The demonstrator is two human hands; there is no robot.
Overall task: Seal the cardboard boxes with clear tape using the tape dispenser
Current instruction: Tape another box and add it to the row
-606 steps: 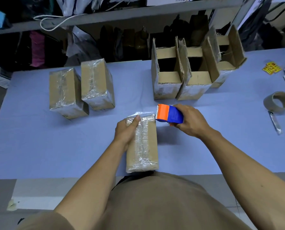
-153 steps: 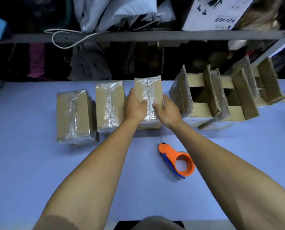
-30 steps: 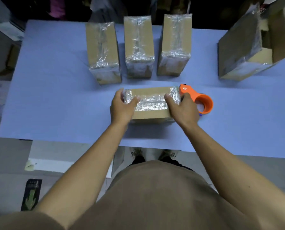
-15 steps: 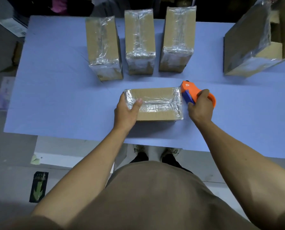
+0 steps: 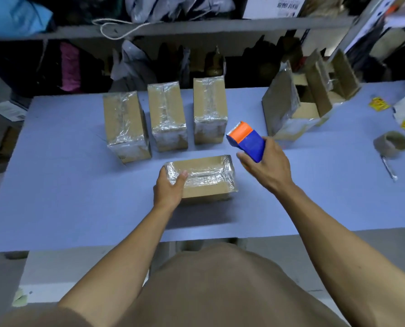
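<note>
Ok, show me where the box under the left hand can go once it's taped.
Bare blue table lies left of the box and the three sealed boxes. Another bare patch sits between the right hand and the tape roll. Crowded: the open boxes at back right.

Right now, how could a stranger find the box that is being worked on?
Start at the blue table and its row of three taped boxes. In front of that row one box lies alone. Unlike the others it lies crosswise, with the left hand gripping its left end.
</note>
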